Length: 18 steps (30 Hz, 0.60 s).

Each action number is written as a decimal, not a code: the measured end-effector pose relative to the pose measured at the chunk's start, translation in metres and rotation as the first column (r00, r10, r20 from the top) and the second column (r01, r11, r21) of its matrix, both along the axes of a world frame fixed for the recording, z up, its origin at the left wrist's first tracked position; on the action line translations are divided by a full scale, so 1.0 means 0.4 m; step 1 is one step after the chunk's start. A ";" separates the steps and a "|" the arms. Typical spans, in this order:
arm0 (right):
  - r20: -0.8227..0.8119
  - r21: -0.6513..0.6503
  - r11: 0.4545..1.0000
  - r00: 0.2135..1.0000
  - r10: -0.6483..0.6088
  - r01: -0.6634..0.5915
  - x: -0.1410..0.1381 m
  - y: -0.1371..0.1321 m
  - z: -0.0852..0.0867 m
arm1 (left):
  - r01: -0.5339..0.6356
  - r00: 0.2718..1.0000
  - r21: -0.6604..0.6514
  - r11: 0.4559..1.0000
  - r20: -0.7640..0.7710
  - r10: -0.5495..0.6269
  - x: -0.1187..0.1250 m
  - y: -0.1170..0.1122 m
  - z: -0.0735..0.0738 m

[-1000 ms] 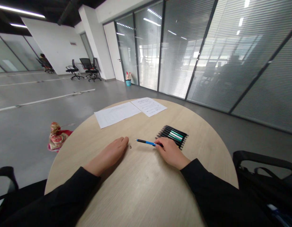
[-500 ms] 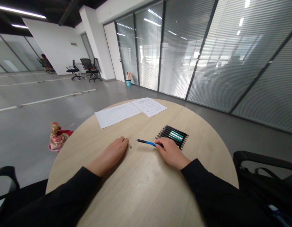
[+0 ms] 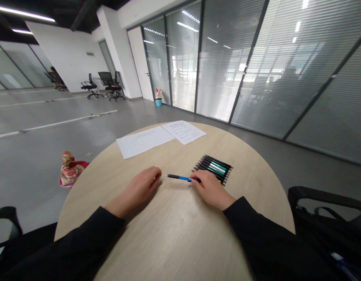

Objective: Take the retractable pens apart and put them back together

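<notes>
My right hand point(image 3: 211, 187) pinches the rear end of a blue mechanical pencil or pen point(image 3: 180, 178) with a black grip, its thin tip pointing left over the table. Under and behind that hand lies a row of black pens point(image 3: 214, 159), with green and white ones among them. My left hand point(image 3: 143, 185) rests on the table with curled fingers. Its fingertips are beside a tiny dark piece point(image 3: 161, 182), too small to name. The inside of the left hand is hidden, so I cannot make out what it holds, if anything.
Two printed sheets, a left one point(image 3: 145, 142) and a right one point(image 3: 184, 132), lie towards the far edge of the round wooden table point(image 3: 180, 238). A black chair point(image 3: 329, 195) stands at the right. On the floor at the left is a patterned cloth bundle point(image 3: 71, 171).
My left hand has risen slightly, its fingers shifting right towards the tiny piece. The blue pencil or pen has moved slightly left and its tip lower; my right hand keeps its pinch.
</notes>
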State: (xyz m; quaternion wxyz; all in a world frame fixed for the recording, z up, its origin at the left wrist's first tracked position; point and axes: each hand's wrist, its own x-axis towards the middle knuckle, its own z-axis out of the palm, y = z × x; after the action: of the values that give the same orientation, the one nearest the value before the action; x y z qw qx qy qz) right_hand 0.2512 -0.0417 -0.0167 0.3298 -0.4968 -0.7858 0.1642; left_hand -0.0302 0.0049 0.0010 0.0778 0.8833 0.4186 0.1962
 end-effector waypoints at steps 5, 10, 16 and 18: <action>0.001 0.001 1.000 1.000 0.002 -0.002 -0.001 -0.005 0.011 | 0.063 0.996 0.039 0.997 0.053 -0.065 0.006 -0.006 0.012; -0.005 0.010 1.000 1.000 0.006 -0.006 0.002 -0.004 0.007 | 0.078 0.993 0.027 0.997 0.082 -0.080 0.012 -0.010 0.022; -0.012 0.002 1.000 1.000 0.005 -0.005 0.000 -0.003 0.007 | 0.071 0.993 0.015 0.997 0.098 -0.072 0.014 -0.014 0.024; -0.012 0.000 1.000 1.000 0.006 -0.006 -0.001 -0.004 0.008 | 0.077 0.991 0.016 0.997 0.105 -0.078 0.013 -0.013 0.023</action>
State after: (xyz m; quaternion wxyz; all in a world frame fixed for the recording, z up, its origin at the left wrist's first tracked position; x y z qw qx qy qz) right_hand 0.2508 -0.0431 -0.0134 0.3341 -0.4935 -0.7852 0.1681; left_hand -0.0251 -0.0003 0.0102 0.1020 0.8878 0.3780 0.2418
